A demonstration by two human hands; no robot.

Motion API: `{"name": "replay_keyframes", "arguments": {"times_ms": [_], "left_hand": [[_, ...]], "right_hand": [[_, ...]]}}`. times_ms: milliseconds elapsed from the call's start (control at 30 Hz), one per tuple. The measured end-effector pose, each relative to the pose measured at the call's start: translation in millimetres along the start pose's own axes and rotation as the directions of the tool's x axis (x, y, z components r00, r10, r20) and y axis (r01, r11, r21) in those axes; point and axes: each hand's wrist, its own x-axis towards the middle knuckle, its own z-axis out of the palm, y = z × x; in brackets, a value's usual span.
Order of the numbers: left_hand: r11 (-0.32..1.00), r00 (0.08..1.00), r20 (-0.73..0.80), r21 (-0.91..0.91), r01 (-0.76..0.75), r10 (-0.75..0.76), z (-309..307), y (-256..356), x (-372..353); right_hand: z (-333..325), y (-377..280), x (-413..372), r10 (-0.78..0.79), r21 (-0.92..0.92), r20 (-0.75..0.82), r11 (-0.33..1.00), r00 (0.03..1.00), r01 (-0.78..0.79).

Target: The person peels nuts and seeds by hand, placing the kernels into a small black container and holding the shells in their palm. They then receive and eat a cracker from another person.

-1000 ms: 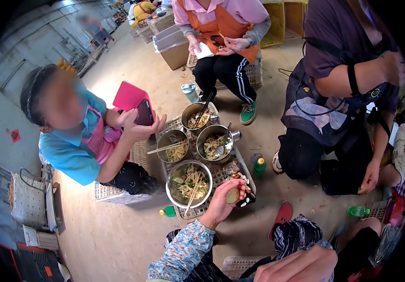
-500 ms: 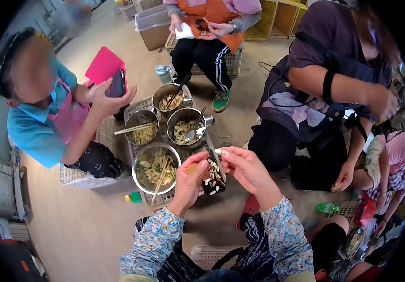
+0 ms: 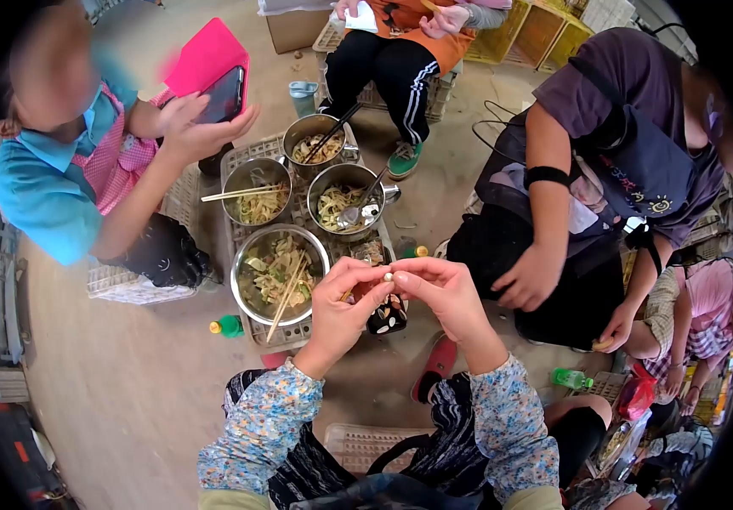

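Both hands meet in the middle of the view. A small whitish piece [image 3: 389, 277] is pinched between the fingertips of my left hand [image 3: 341, 304] and my right hand [image 3: 441, 293]. A bit of something yellowish shows by my left fingers, mostly hidden. Just below the fingertips is a dark box with a light, seed-like pattern [image 3: 388, 318], partly covered by my hands. To the left of my left hand stands a steel bowl of food [image 3: 252, 310] with chopsticks [image 3: 285, 297] resting in it.
Three more metal food bowls [image 3: 254, 210] stand on a crate-like surface [image 3: 228, 238]. A person at the left holds a phone in a pink case [image 3: 213, 72]. Others sit ahead and at the right. Green bottles [image 3: 229, 325] and a lidded cup [image 3: 303, 98] are nearby.
My fingertips have come together around the whitish piece, which was in my right hand alone. The person at the right has lowered an arm. The view has shifted slightly.
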Motion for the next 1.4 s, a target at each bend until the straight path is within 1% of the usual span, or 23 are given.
{"name": "replay_keyframes", "arguments": {"times_ms": [33, 67, 133, 200, 367, 500, 567, 700, 733, 767, 800, 833, 867, 900, 933, 967, 1000, 1033, 1100, 1133, 1200, 1333, 1400], "left_hand": [[0.991, 0.999, 0.016, 0.128, -0.048, 0.046, -2, 0, -1], [0.985, 0.997, 0.005, 0.152, -0.078, 0.078, -2, -3, -1], [0.987, 0.999, 0.009, 0.150, -0.054, 0.053, -1, -1, -1], [0.988, 0.999, 0.012, 0.150, -0.032, 0.031, 0, 2, 0], [0.984, 0.999, 0.042, 0.178, -0.030, 0.023, 0, 1, -1], [0.986, 0.998, 0.045, 0.161, -0.044, 0.037, 1, 2, 0], [0.985, 0.999, 0.045, 0.173, 0.013, -0.021, 1, 4, 0], [0.986, 0.998, 0.044, 0.160, 0.043, -0.051, 1, 0, 0], [0.990, 0.996, 0.034, 0.119, 0.074, -0.079, 1, 0, 1], [0.991, 0.994, 0.024, 0.078, 0.104, -0.106, 1, 0, 2], [0.991, 0.994, 0.022, 0.079, 0.104, -0.106, 1, 1, 1], [0.980, 0.980, 0.026, -0.005, 0.200, -0.199, 1, 2, 1], [0.952, 0.956, 0.038, -0.088, 0.293, -0.291, 1, 3, 1], [0.951, 0.956, 0.037, -0.089, 0.295, -0.292, 1, 2, 1], [0.948, 0.956, 0.051, -0.124, 0.294, -0.290, 0, 0, 2], [0.942, 0.955, 0.065, -0.157, 0.296, -0.289, -1, 0, 2], [0.942, 0.954, 0.063, -0.156, 0.299, -0.292, -2, 0, 2], [0.933, 0.948, 0.076, -0.170, 0.319, -0.310, -3, 0, 2], [0.922, 0.940, 0.090, -0.184, 0.340, -0.329, -4, 0, 3], [0.920, 0.935, 0.092, -0.168, 0.353, -0.342, -5, 0, 4], [0.918, 0.930, 0.094, -0.153, 0.367, -0.356, -7, 0, 5], [0.904, 0.921, 0.119, -0.179, 0.388, -0.371, -10, 0, 5], [0.904, 0.920, 0.124, -0.175, 0.390, -0.373, -10, 0, 6]], "right_hand": [[-1, 0, 0, 0.005, -0.003, -0.004, 1.000, 1.000, -0.005], [-2, 2, 1, -0.015, -0.037, 0.000, 0.999, 1.000, 0.015], [-5, 5, 2, -0.033, -0.069, 0.003, 0.997, 0.999, 0.033], [-8, 8, 3, -0.038, -0.139, 0.010, 0.990, 0.999, 0.039], [-9, 8, 3, -0.065, -0.168, 0.030, 0.983, 0.997, 0.070], [-9, 10, 3, -0.102, -0.161, 0.025, 0.981, 0.995, 0.104], [-8, 12, 2, -0.113, -0.168, 0.011, 0.979, 0.994, 0.113], [-6, 18, 2, -0.166, -0.204, -0.033, 0.967, 0.986, 0.156], [-5, 20, 2, -0.165, -0.203, -0.033, 0.967, 0.986, 0.155], [-4, 21, 3, -0.180, -0.241, -0.055, 0.957, 0.982, 0.161], [-3, 21, 3, -0.194, -0.279, -0.076, 0.946, 0.978, 0.166], [-2, 22, 4, -0.195, -0.280, -0.074, 0.945, 0.978, 0.167], [-1, 23, 4, -0.231, -0.335, -0.076, 0.922, 0.970, 0.193], [-1, 23, 4, -0.265, -0.387, -0.076, 0.896, 0.961, 0.217], [-1, 23, 4, -0.264, -0.387, -0.076, 0.896, 0.962, 0.216], [0, 21, 3, -0.314, -0.450, -0.060, 0.856, 0.948, 0.255], [2, 21, 3, -0.360, -0.508, -0.040, 0.810, 0.932, 0.292], [3, 19, 3, -0.358, -0.508, -0.038, 0.811, 0.933, 0.291], [4, 18, 2, -0.427, -0.564, 0.005, 0.746, 0.904, 0.355], [4, 18, 2, -0.426, -0.564, 0.006, 0.746, 0.905, 0.355], [3, 18, 2, -0.483, -0.618, 0.057, 0.670, 0.874, 0.411], [4, 20, 2, -0.491, -0.656, 0.074, 0.632, 0.868, 0.413], [1, 23, 3, -0.547, -0.707, 0.128, 0.534, 0.827, 0.463]]}}
